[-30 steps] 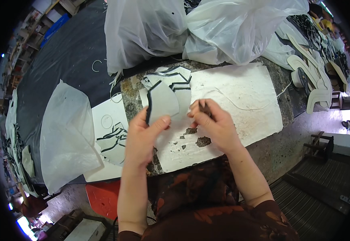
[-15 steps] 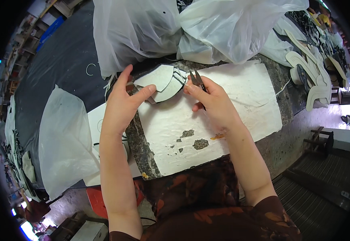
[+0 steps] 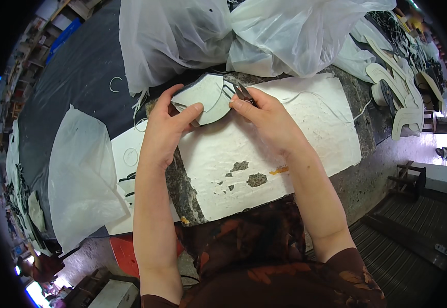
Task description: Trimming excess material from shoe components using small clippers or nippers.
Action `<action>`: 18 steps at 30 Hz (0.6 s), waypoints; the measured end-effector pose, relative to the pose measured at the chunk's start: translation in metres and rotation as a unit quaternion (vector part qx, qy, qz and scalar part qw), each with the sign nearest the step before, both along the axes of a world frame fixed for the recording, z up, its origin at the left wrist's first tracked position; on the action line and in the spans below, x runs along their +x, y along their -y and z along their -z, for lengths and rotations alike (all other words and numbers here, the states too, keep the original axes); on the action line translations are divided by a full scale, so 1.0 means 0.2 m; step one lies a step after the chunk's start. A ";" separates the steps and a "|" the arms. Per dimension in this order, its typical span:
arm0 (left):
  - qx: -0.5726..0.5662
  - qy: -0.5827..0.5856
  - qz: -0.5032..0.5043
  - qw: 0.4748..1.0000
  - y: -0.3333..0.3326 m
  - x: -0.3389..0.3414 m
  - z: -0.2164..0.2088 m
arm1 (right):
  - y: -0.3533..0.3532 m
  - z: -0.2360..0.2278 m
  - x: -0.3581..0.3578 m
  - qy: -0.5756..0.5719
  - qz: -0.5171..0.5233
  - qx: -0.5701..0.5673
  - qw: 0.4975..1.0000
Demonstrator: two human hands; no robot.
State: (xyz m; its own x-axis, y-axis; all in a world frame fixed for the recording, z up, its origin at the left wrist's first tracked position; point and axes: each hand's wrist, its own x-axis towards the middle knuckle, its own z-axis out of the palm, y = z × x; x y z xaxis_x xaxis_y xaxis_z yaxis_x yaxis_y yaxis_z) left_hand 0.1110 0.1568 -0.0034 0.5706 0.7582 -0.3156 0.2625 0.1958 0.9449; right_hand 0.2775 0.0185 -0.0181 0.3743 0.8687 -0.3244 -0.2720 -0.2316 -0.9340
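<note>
- Two hands meet before us over the far left part of a worn white sheet, which lies on a stone slab.
- Our left hand grips the white pieces (stacked, with dark edges), thumb on top.
- Our right hand holds small dark scissors, blades pointing away from us, just beside the pieces' right edge; we cannot quite tell whether its fingertips pinch that edge or merely touch it.
- Beyond the hands we see two full plastic bags.
- Left of our left forearm lies a flatter plastic bag.
</note>
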 end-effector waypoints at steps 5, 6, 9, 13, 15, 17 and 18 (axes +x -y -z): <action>-0.020 0.027 -0.019 0.999 0.02 0.01 0.00 | -0.04 -0.02 -0.01 -0.053 0.022 -0.021 0.998; -0.020 0.028 -0.018 0.999 0.02 0.01 0.01 | -0.03 -0.03 -0.01 -0.060 0.034 -0.039 0.997; -0.018 0.012 -0.018 1.000 0.03 0.01 0.01 | -0.02 0.01 0.02 -0.084 0.035 -0.020 0.996; -0.044 0.022 -0.006 0.999 0.07 -0.03 0.02 | 0.01 0.01 0.01 -0.082 0.017 -0.007 0.996; -0.057 0.025 -0.002 0.998 0.11 -0.07 0.03 | 0.06 0.00 0.01 -0.067 -0.025 -0.047 0.996; -0.043 0.016 0.025 0.999 0.19 -0.14 0.04 | 0.14 -0.02 -0.03 -0.065 -0.032 -0.068 0.995; -0.040 0.017 0.023 0.999 0.24 -0.19 0.05 | 0.19 -0.04 -0.05 -0.061 -0.040 -0.089 0.993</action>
